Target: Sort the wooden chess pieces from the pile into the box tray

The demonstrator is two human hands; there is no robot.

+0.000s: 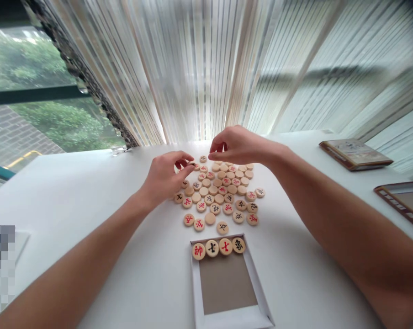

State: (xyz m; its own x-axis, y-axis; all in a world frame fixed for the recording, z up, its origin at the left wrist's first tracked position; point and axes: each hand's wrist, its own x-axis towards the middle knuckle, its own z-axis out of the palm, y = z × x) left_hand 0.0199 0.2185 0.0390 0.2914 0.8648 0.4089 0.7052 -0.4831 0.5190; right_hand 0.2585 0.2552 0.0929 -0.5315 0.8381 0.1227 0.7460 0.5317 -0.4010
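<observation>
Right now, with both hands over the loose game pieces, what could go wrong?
1. The left hand seems to pinch one disc only by the fingertips; it could slip and knock the pile.
2. The right hand hovers low over the pile's far side; a sweep might scatter discs across the table.
3. The four discs in the tray sit unsecured; a bump could shift them.

What I can't make out from here

My left hand (165,176) covers the left edge of the pile (223,192), and its pinched disc (192,163) is too small to read. My right hand (239,146) hides whatever its fingertips touch. The tray (403,203) runs off the right edge, and a pixelated patch (1,269) masks the lower-left corner.
</observation>
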